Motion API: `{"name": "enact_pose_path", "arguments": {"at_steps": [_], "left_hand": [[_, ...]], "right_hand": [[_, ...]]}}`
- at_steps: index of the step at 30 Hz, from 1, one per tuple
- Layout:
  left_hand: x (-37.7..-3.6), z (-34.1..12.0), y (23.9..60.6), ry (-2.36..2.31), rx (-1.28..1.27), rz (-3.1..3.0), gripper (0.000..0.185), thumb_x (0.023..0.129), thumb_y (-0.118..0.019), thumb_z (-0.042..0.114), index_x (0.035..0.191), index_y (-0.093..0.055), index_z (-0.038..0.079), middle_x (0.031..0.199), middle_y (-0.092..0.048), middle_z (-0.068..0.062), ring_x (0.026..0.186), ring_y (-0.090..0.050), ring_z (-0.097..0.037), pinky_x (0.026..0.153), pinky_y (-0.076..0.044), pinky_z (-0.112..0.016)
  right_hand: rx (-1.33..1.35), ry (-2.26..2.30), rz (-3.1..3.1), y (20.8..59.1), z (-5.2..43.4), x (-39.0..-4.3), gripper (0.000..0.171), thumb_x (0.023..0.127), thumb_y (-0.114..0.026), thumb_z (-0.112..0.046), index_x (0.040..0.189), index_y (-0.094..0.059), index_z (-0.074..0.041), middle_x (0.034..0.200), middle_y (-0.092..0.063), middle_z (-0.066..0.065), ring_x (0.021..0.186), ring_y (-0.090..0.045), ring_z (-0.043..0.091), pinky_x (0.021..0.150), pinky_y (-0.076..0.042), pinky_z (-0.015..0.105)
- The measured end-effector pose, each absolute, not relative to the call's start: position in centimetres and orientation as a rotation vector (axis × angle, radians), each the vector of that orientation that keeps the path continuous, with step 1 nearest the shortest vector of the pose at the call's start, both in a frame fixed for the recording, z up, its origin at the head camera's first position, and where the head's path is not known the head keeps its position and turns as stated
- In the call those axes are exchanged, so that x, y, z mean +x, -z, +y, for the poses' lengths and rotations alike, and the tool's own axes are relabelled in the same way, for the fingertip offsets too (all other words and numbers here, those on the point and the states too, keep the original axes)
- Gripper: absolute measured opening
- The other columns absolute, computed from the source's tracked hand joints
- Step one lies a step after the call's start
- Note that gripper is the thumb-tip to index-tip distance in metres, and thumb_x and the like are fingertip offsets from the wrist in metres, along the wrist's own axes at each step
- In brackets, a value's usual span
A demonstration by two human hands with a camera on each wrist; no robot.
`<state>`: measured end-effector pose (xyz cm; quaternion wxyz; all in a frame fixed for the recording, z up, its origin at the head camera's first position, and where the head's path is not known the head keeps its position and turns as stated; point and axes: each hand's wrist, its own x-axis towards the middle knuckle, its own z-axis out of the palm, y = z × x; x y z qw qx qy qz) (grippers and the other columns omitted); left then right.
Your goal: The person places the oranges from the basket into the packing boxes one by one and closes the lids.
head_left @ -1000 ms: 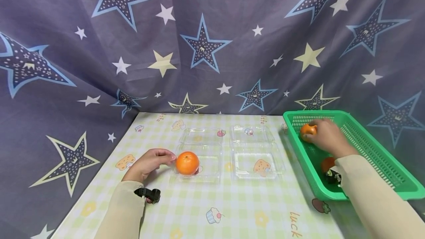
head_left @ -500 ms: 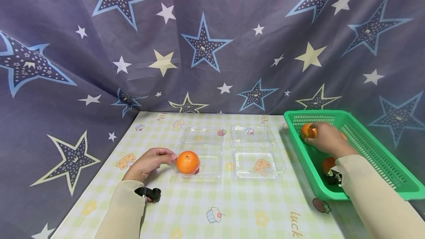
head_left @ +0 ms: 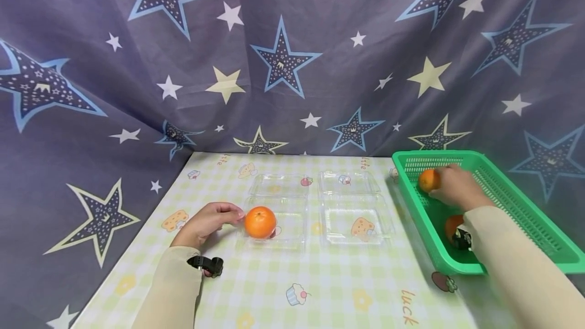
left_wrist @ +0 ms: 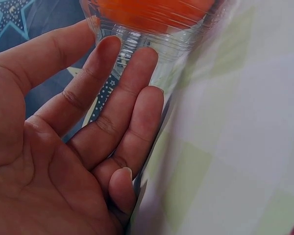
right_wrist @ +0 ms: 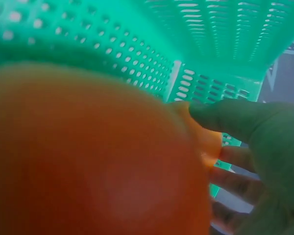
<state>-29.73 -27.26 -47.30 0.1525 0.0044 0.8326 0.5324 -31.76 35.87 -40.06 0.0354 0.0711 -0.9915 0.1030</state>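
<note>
In the head view my left hand [head_left: 207,225] pinches the left rim of a clear plastic clamshell box [head_left: 292,225] between thumb and forefinger. Its other fingers hang loosely bent in the left wrist view. One orange [head_left: 260,222] sits in the front left of that box. Over at the right, my right hand [head_left: 461,187] reaches into a green basket [head_left: 436,255] and grips an orange [head_left: 428,181], thumb on one side and fingers on the other in the right wrist view. Another orange [head_left: 452,226] lies under my right wrist, partly hidden, and looms large in the right wrist view [right_wrist: 98,156].
A second clear clamshell box [head_left: 354,225] stands open beside the first, lid part toward the back. A checked cloth [head_left: 329,288] covers the table. The starry curtain [head_left: 292,85] hangs along the back edge. The basket's raised walls surround my right hand.
My right hand has shifted slightly right in the basket, its hold on the orange altered, and more of that orange shows. The left hand, box and boxed orange hold their places.
</note>
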Motion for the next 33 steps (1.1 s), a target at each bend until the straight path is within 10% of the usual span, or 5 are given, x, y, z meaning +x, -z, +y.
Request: {"name": "enact_pose_path", "arguments": {"at_steps": [10,22,33], "left_hand": [[-29.4,-27.3,47.2,-1.528,0.001,2.388,0.038,0.092,-0.077,0.040,0.114,-0.074,0.009,0.099,-0.077,-0.001,0.101,-0.063,-0.021,0.086,-0.037,-0.039],[-29.9,-27.2,47.1,-1.522,0.016,2.392,0.040,0.091,-0.078,0.042,0.116,-0.074,0.010,0.100,-0.077,-0.002,0.102,-0.064,-0.022,0.086,-0.037,-0.039],[-29.7,-27.1,47.2,-1.505,-0.012,2.397,0.041,0.091,-0.078,0.044,0.117,-0.073,0.012,0.101,-0.077,0.000,0.102,-0.061,-0.020,0.086,-0.037,-0.039]], "right_hand": [[0.231,-0.288,-3.082,39.8,35.6,-32.6,0.061,0.081,-0.087,-0.020,0.129,-0.062,0.008,0.115,-0.064,0.032,0.093,-0.061,0.041,0.076,-0.050,0.056],[0.193,-0.239,-3.073,39.4,36.0,-33.3,0.020,0.085,-0.079,-0.022,0.081,-0.064,-0.009,0.080,-0.062,0.013,0.069,-0.054,0.029,0.059,-0.045,0.043],[0.121,-0.175,-3.142,38.8,35.3,-33.4,0.024,0.083,-0.076,-0.024,0.074,-0.059,-0.010,0.080,-0.060,0.017,0.069,-0.052,0.032,0.053,-0.043,0.042]]}}
